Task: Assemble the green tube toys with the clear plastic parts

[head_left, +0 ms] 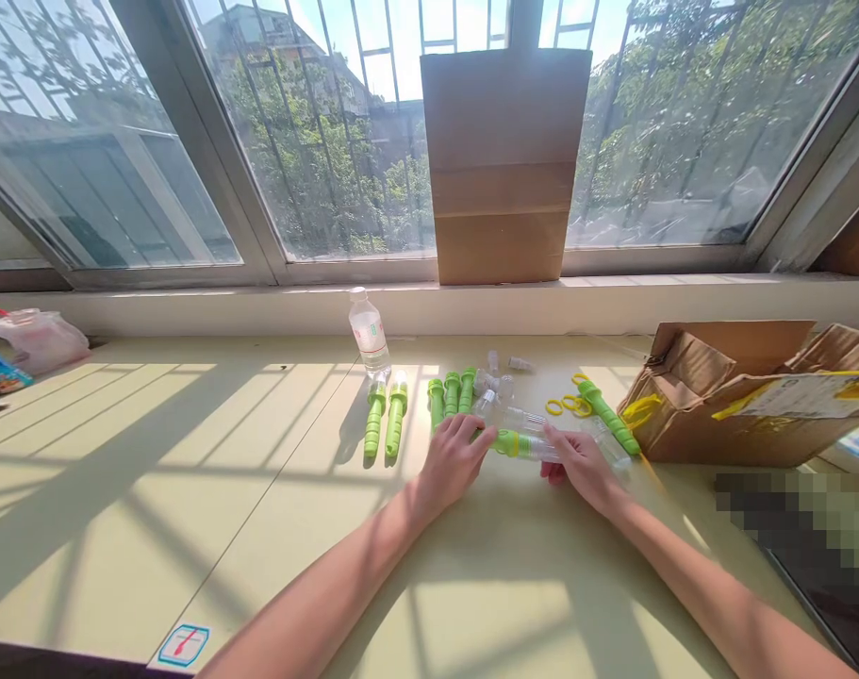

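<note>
My left hand is closed round the green ribbed plastic handle of a part lying crosswise in front of me. A yellow ring sits where the handle meets a clear plastic tube. The far end of that tube is gripped by my right hand. Just behind my left hand, three green handles lie side by side, partly hidden. Loose clear plastic pieces are scattered behind the held part. Beyond my right hand lies another green handle, beside several yellow rings.
Two green handles with clear tops lie to the left, in front of a water bottle. An open cardboard box stands at the right. A dark, pixelated object is at the right edge. A cardboard sheet leans against the window.
</note>
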`<state>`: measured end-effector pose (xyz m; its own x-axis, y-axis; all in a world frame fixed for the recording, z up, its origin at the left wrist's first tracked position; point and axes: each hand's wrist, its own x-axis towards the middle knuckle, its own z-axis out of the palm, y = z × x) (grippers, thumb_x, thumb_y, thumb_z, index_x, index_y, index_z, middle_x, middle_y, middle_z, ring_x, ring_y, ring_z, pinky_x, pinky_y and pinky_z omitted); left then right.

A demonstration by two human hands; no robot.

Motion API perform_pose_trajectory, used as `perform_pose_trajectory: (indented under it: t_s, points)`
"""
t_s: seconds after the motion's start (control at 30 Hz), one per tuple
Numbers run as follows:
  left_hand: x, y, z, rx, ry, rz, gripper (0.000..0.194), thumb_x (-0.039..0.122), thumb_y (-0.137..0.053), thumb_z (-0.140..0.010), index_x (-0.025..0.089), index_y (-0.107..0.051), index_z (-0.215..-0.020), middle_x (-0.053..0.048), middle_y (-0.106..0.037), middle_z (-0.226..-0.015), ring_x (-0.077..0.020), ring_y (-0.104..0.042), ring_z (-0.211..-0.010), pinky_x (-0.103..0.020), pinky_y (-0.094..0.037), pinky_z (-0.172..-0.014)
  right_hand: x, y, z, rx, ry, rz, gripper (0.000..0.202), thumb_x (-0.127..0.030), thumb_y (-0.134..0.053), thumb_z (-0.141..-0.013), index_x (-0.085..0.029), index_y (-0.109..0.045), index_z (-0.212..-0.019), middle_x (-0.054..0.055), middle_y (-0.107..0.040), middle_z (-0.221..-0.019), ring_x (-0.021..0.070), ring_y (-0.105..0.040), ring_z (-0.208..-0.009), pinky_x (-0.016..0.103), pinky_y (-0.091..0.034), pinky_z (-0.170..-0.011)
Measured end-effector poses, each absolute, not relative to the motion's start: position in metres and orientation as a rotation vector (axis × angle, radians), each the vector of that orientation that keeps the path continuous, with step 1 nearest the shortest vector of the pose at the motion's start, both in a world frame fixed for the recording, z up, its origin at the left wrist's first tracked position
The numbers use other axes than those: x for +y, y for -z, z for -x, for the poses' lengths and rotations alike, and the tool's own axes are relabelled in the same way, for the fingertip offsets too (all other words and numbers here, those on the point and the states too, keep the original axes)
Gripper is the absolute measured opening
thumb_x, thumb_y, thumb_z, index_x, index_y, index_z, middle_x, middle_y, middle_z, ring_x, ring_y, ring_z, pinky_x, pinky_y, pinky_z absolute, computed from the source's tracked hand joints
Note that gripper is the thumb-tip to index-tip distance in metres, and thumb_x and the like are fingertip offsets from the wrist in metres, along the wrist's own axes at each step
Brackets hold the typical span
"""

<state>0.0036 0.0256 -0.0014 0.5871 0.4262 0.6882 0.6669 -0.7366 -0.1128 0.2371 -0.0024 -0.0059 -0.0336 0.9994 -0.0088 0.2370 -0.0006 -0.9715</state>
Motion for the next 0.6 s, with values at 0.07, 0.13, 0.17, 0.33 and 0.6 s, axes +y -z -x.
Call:
perform_pose_trajectory:
  t_s: [0.07, 0.13, 0.17, 0.33, 0.6]
  points:
    - [0.0255, 0.0007, -0.0039, -0.882, 0.933, 2.457, 0.025, 0.007, -0.045, -0.091, 0.020, -0.057, -0.108, -0.006, -0.064, -0.096, -0.0220, -0.058, -0.087, -0.034, -0.046, -0.074, -0.0042, 0.0060, -0.2355, -1.435, -1.066, 1.367, 0.063, -0.070, -0.042, -0.089, -0.021, -0.065, -0.056, 0.005, -0.058, -0.049, 0.0181, -0.055, -0.047, 0.033, -0.045, -0.051]
    - [0.0252, -0.0002, -0.0044, -0.904, 0.941, 2.463, 0.022, 0.008, -0.045, -0.092, 0.019, -0.057, -0.106, -0.006, -0.064, -0.095, -0.0220, -0.058, -0.088, -0.034, -0.045, -0.076, -0.0061, 0.0051, -0.2341, -1.476, -1.042, 1.329, 0.052, -0.067, -0.045, -0.089, -0.023, -0.072, -0.081, 0.003, -0.060, -0.055, 0.0189, -0.057, -0.049, 0.032, -0.044, -0.049]
    - [0.0251, -0.0006, -0.0046, -0.924, 0.944, 2.466, 0.021, 0.009, -0.044, -0.092, 0.019, -0.057, -0.105, -0.006, -0.065, -0.095, -0.0220, -0.059, -0.088, -0.034, -0.045, -0.077, -0.0070, 0.0045, -0.2336, -1.497, -1.042, 1.302, 0.047, -0.064, -0.049, -0.088, -0.024, -0.072, -0.096, 0.003, -0.064, -0.062, 0.0190, -0.058, -0.051, 0.032, -0.044, -0.049]
    - [0.0261, 0.0000, -0.0055, -0.995, 0.924, 2.452, 0.018, 0.012, -0.045, -0.094, 0.019, -0.057, -0.106, -0.005, -0.067, -0.093, -0.0227, -0.059, -0.085, -0.035, -0.044, -0.077, -0.0099, 0.0040, -0.2312, -1.560, -1.027, 1.216, 0.046, -0.054, -0.066, -0.082, -0.027, -0.062, -0.119, 0.004, -0.069, -0.089, 0.0161, -0.062, -0.058, 0.031, -0.050, -0.054]
    - [0.0240, -0.0027, -0.0074, -1.008, 0.876, 2.510, 0.021, 0.025, -0.050, -0.095, 0.016, -0.056, -0.114, -0.009, -0.064, -0.098, -0.0259, -0.058, -0.091, -0.039, -0.044, -0.081, -0.0079, 0.0070, -0.2288, -1.474, -1.023, 1.221, 0.043, -0.052, -0.071, -0.078, -0.022, -0.067, -0.108, 0.002, -0.066, -0.071, 0.0187, -0.061, -0.057, 0.035, -0.052, -0.056]
